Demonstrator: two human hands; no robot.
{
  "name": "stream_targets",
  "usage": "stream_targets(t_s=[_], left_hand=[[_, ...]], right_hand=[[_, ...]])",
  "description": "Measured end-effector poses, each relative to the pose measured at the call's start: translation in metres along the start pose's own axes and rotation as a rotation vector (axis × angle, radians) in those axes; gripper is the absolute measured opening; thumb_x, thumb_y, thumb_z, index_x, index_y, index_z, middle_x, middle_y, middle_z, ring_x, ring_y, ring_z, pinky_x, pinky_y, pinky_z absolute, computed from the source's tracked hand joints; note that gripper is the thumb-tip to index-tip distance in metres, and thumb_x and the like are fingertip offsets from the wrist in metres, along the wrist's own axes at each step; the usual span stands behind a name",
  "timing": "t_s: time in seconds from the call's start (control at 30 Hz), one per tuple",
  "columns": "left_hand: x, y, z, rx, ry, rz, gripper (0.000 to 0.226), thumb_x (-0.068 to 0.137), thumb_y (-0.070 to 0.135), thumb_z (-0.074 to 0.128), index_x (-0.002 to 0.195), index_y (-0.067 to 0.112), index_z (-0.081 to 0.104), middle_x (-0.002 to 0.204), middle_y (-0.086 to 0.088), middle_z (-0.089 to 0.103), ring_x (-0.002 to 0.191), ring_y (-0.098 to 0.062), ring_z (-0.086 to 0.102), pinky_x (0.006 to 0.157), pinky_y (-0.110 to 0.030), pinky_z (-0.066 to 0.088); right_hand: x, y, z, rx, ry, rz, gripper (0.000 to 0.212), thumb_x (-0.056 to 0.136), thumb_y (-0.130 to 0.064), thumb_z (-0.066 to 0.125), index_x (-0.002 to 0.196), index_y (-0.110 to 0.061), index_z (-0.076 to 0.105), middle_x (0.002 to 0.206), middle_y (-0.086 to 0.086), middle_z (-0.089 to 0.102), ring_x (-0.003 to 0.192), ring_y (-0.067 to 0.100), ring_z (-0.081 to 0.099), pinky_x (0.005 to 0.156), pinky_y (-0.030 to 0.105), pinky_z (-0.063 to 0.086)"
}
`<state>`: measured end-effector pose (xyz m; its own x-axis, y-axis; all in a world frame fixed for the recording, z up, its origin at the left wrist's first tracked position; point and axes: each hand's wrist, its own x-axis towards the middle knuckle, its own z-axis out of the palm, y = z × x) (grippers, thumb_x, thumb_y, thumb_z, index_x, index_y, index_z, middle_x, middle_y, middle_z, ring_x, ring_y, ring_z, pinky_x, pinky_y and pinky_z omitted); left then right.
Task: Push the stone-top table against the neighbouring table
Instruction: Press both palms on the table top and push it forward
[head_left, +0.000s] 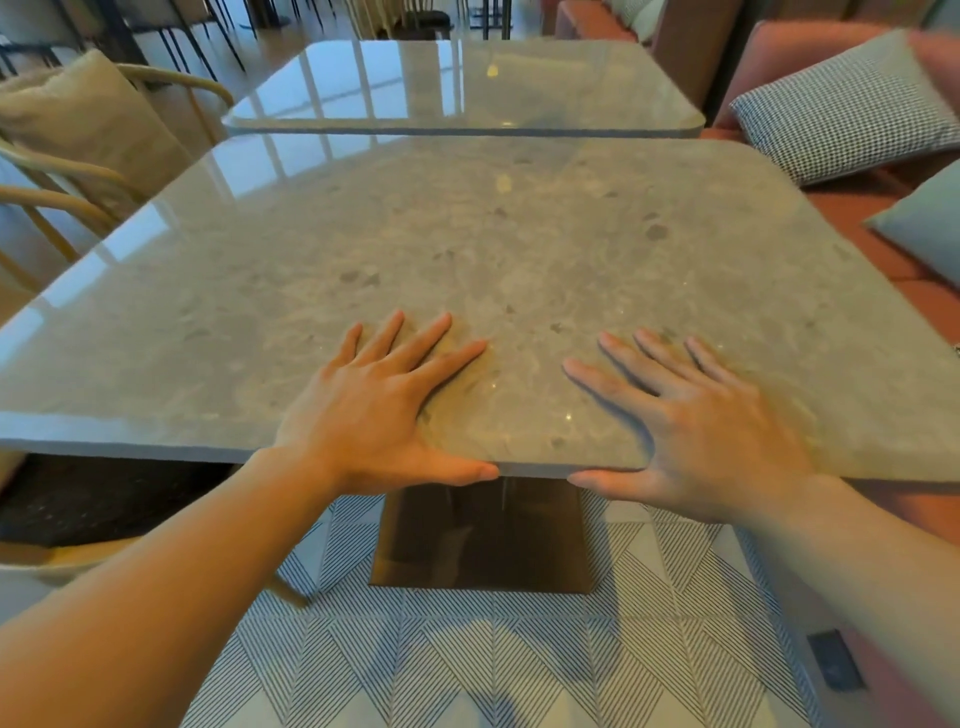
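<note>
A grey stone-top table (519, 249) fills the middle of the head view, on a dark metal pedestal (483, 535). My left hand (379, 410) lies flat on its near edge, fingers spread on the top and thumb along the rim. My right hand (696, 421) rests the same way to the right of it. Neither hand holds anything. The neighbouring table (467, 83), also stone-topped, stands just beyond the far edge. The far edge of the near table meets or overlaps its front edge in view; whether they touch I cannot tell.
Wooden chairs with a beige cushion (88, 119) stand along the left side. A red bench (883, 249) with a checked pillow (841, 109) and a pale green pillow (924, 223) runs along the right. The floor has striped patterned tiles (467, 660).
</note>
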<state>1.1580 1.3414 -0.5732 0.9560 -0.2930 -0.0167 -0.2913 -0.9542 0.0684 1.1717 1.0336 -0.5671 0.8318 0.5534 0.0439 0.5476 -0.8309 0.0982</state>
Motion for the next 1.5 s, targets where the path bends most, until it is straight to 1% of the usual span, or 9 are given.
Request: stream_targets(t_s=[0.23,0.57,0.73,1.0,1.07,1.17,1.27,1.37,1.5], left_hand=[[0.018,0.017,0.003,-0.012,0.032,-0.044,0.129,0.048,0.118,0.008,0.163,0.061,-0.01,0.183,0.015,-0.001,0.172,-0.032,0.001,0.136,-0.06,0.002],[0.021,0.023,0.001,-0.016,0.056,-0.055,0.126,0.053,0.115,0.023,0.164,0.061,-0.004,0.183,0.014,0.007,0.172,-0.033,0.007,0.135,-0.058,0.005],[0.02,0.024,0.001,-0.011,0.062,-0.056,0.126,0.053,0.115,0.022,0.164,0.059,-0.002,0.183,0.011,0.01,0.172,-0.034,0.011,0.136,-0.059,0.008],[0.019,0.025,-0.002,-0.042,0.037,-0.039,0.125,0.053,0.115,0.022,0.163,0.06,0.0,0.183,0.009,0.012,0.171,-0.034,0.013,0.135,-0.059,0.008],[0.018,0.026,-0.003,-0.064,0.04,-0.02,0.121,0.055,0.114,0.025,0.162,0.062,0.008,0.181,0.012,0.017,0.17,-0.034,0.016,0.135,-0.058,0.01],[0.014,0.031,-0.01,-0.315,0.159,-0.013,0.096,0.063,0.106,0.04,0.149,0.064,0.039,0.163,0.024,0.043,0.155,-0.023,0.044,0.128,-0.045,0.026],[0.002,0.036,-0.038,-0.857,0.377,-0.069,0.071,0.071,0.08,0.066,0.136,0.061,0.045,0.146,0.029,0.054,0.139,-0.001,0.055,0.126,-0.045,0.039],[-0.021,0.027,-0.093,-1.124,0.637,-0.088,0.08,0.073,0.088,0.072,0.141,0.054,0.048,0.148,0.011,0.063,0.142,-0.013,0.06,0.122,-0.043,0.044],[-0.059,0.016,-0.178,-1.261,0.711,-0.008,0.075,0.077,0.084,0.074,0.14,0.047,0.054,0.15,0.007,0.066,0.144,-0.021,0.061,0.122,-0.04,0.045]], right_hand=[[0.009,0.03,0.004,-0.021,0.034,-0.034,0.1,0.079,-0.096,0.032,0.16,-0.039,0.043,0.164,0.007,0.052,0.15,0.038,0.053,0.119,0.064,0.044],[0.011,0.041,0.011,0.004,0.067,-0.052,0.099,0.08,-0.098,0.03,0.16,-0.041,0.042,0.164,0.006,0.053,0.151,0.036,0.053,0.118,0.064,0.044],[0.012,0.043,0.015,0.014,0.096,-0.062,0.101,0.081,-0.1,0.02,0.16,-0.042,0.04,0.164,0.006,0.052,0.151,0.036,0.052,0.118,0.063,0.043],[0.011,0.045,0.017,0.029,0.126,-0.062,0.1,0.081,-0.1,0.023,0.161,-0.042,0.038,0.166,0.005,0.05,0.153,0.035,0.05,0.12,0.063,0.042],[0.01,0.045,0.016,0.025,0.106,-0.058,0.099,0.081,-0.1,0.02,0.162,-0.044,0.034,0.167,0.004,0.049,0.154,0.034,0.048,0.121,0.062,0.041],[0.008,0.043,0.01,0.079,0.021,-0.059,0.1,0.076,-0.103,0.021,0.163,-0.052,0.021,0.176,-0.002,0.031,0.164,0.027,0.03,0.131,0.057,0.025],[0.006,0.023,-0.018,0.417,-0.002,0.009,0.091,0.073,-0.095,0.039,0.155,-0.06,0.021,0.176,-0.013,0.024,0.165,0.013,0.024,0.136,0.048,0.016],[0.017,-0.011,-0.074,0.886,0.341,0.028,0.083,0.072,-0.075,0.068,0.146,-0.052,0.04,0.161,-0.016,0.047,0.152,0.0,0.043,0.129,0.028,0.031],[0.036,-0.055,-0.17,1.215,0.463,-0.058,0.098,0.074,-0.086,0.067,0.151,-0.03,0.047,0.156,-0.01,0.055,0.148,0.009,0.053,0.123,0.024,0.039]])
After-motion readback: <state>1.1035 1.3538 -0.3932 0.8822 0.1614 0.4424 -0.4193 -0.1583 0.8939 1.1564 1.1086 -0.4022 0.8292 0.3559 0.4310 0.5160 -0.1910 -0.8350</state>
